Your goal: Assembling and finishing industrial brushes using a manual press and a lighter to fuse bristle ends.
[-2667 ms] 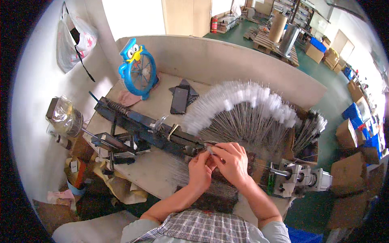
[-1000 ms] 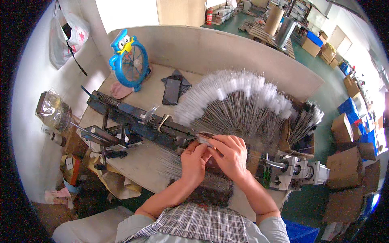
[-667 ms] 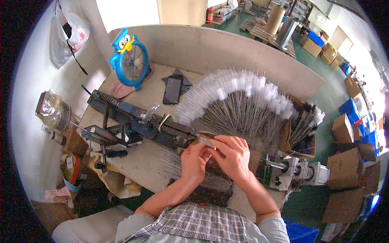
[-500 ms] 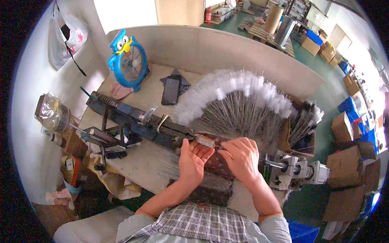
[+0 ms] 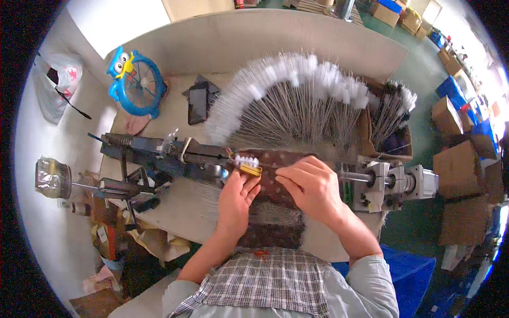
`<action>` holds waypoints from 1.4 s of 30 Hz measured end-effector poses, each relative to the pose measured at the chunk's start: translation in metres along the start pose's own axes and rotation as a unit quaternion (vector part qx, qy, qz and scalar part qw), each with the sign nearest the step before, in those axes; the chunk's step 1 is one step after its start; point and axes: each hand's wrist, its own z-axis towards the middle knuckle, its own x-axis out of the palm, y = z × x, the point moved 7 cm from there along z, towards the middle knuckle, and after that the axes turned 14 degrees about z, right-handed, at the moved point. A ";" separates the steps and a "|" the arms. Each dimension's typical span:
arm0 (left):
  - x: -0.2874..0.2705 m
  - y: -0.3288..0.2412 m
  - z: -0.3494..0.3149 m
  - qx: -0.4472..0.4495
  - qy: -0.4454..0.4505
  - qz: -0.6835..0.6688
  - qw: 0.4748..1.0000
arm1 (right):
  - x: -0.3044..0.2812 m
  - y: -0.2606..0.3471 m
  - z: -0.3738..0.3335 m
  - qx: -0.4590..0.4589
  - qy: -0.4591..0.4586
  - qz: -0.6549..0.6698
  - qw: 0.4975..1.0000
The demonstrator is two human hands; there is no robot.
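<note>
A short white-bristled brush piece (image 5: 246, 160) sits at the end of the long dark bench fixture (image 5: 207, 153), its bristles in a spiral. Just below it is a small yellow block (image 5: 251, 170), between the thumb and fingertips of my left hand (image 5: 234, 204). To the right, my right hand (image 5: 314, 188) is closed in a pinch, thumb against forefinger, pointing toward the brush piece. Whether a thin wire is in that pinch is too fine to see. Beneath both hands lies a dark brown spotted surface (image 5: 273, 188).
Behind my hands, many white-tipped wire brushes (image 5: 297, 100) fan out. A cardboard box (image 5: 389, 146) of dark and white brushes stands right of them, above a motor with a shaft (image 5: 403, 180). A phone (image 5: 199, 103) and a blue toy-shaped fan (image 5: 137, 85) are at back left.
The white bristles, earlier straight and over my left palm, now show as a spiral. A yellow block has appeared at my left fingertips. My right hand has drawn away from the left.
</note>
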 end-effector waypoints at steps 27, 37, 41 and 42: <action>-0.274 0.001 -0.035 0.041 -0.259 -0.033 0.965 | 0.013 -0.077 -0.120 0.261 0.242 -0.117 0.927; 0.017 0.027 -0.008 -0.201 0.044 0.062 0.977 | 0.026 -0.073 -0.131 0.208 0.213 -0.075 0.952; 0.033 -0.059 -0.038 -0.272 0.197 -0.301 0.893 | 0.026 -0.057 -0.116 0.240 0.171 -0.053 0.954; 0.022 -0.068 -0.034 -0.226 0.167 -0.257 0.925 | 0.026 -0.059 -0.112 0.252 0.181 -0.074 0.948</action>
